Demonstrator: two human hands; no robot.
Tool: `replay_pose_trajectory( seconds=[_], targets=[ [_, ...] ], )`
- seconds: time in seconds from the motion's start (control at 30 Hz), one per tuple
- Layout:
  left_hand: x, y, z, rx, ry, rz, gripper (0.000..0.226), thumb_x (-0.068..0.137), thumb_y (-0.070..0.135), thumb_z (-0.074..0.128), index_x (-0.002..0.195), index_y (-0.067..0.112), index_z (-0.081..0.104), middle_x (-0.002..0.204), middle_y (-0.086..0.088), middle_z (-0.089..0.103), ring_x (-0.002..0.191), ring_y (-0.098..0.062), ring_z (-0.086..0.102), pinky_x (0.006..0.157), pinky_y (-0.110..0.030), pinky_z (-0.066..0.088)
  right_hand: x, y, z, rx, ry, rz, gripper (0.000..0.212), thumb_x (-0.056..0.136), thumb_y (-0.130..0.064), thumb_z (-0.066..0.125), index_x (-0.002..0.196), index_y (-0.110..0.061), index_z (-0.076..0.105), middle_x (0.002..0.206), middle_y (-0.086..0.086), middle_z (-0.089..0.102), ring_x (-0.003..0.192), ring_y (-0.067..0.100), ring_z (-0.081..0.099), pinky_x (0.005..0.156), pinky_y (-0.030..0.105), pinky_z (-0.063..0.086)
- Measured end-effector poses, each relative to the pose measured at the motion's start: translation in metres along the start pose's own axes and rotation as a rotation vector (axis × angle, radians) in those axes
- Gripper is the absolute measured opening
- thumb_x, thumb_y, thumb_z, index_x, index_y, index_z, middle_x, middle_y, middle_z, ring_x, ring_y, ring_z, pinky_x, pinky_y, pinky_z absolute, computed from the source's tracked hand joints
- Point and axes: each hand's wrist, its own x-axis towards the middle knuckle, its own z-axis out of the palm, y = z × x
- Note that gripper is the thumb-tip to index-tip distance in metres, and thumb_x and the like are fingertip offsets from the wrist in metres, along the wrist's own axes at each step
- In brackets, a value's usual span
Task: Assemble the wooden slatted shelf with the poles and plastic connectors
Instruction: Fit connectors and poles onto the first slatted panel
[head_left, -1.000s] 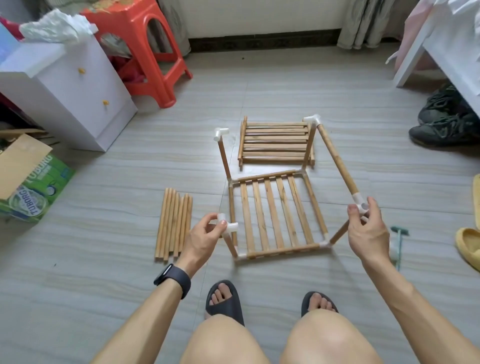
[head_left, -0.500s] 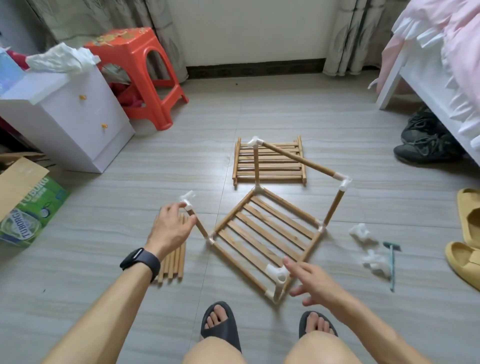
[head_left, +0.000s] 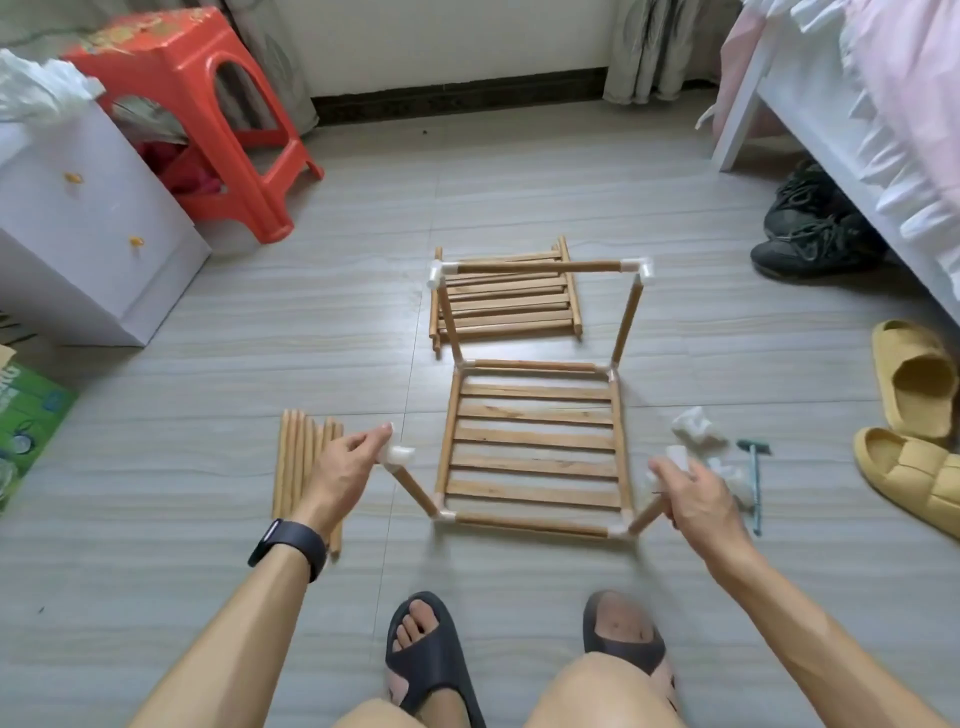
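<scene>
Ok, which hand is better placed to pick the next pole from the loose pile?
Left. The left hand, pinching the near-left connector, sits right beside the loose poles; the right hand grips the near-right pole across the frame.

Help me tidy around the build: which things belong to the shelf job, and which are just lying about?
Job: slatted frame, spare slat panels, loose poles, white connectors.
Lying about: red stool, white cabinet, yellow slippers, black shoes, green box.

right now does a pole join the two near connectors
No, the one top pole spans the far connectors; the near connectors have none between them.
</scene>
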Motion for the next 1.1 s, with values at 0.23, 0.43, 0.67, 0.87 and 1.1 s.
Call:
replay_pose_trajectory(
  seconds=[0.23, 0.43, 0.67, 0.87, 1.1],
  targets=[
    [-0.036, -0.006, 0.054, -0.104, 0.025, 0.003, 0.079, 0.078, 0.080, 0.036, 0.077, 0.005, 0.060, 0.086, -0.011, 0.076, 0.085, -0.017, 0.071, 0.083, -0.043, 0.051, 0.020, 0.009, -0.003, 0.114, 0.052, 0.023, 0.036, 0.089, -0.044, 0.059, 0.088, -0.009, 0.064, 0.075, 0.011, 0.071, 0.074, 0.027, 0.066, 0.085, 0.056, 0.054],
    [-0.051, -0.014, 0.059, -0.075, 0.116, -0.001, 0.061, 0.097, 0.069, 0.036, 0.075, 0.014, 0.049, 0.076, -0.016, 0.071, 0.079, -0.032, 0.068, 0.068, -0.037, 0.044, 0.032, 0.008, -0.009, 0.104, 0.045, 0.032, 0.039, 0.085, -0.038, 0.054, 0.078, -0.001, 0.064, 0.048, 0.000, 0.058, 0.058, 0.019, 0.058, 0.083, 0.054, 0.053],
    [-0.061, -0.010, 0.064, -0.133, 0.120, -0.019, 0.073, 0.103, 0.056, 0.034, 0.094, -0.011, 0.059, 0.086, -0.017, 0.072, 0.074, -0.009, 0.062, 0.063, -0.027, 0.042, 0.045, 0.013, -0.009, 0.111, 0.010, -0.031, 0.056, 0.090, -0.044, 0.052, 0.086, 0.012, 0.058, 0.046, 0.002, 0.057, 0.062, 0.021, 0.051, 0.070, 0.042, 0.044],
    [-0.063, -0.002, 0.082, -0.211, 0.074, -0.054, 0.045, 0.105, 0.053, 0.030, 0.088, 0.020, 0.057, 0.090, -0.009, 0.072, 0.081, -0.012, 0.060, 0.064, -0.020, 0.037, 0.049, 0.014, -0.005, 0.080, -0.012, -0.041, 0.038, 0.099, -0.039, 0.051, 0.076, -0.009, 0.054, 0.041, -0.004, 0.056, 0.068, 0.020, 0.052, 0.077, 0.044, 0.044],
    [-0.048, -0.002, 0.080, -0.281, 0.085, -0.091, 0.050, 0.104, 0.055, 0.029, 0.107, 0.018, 0.062, 0.113, -0.011, 0.070, 0.104, -0.014, 0.060, 0.083, -0.016, 0.039, 0.046, 0.000, 0.007, 0.067, 0.054, -0.008, 0.044, 0.087, -0.056, 0.052, 0.078, -0.013, 0.054, 0.073, 0.008, 0.050, 0.071, 0.023, 0.051, 0.071, 0.042, 0.046]
  ],
)
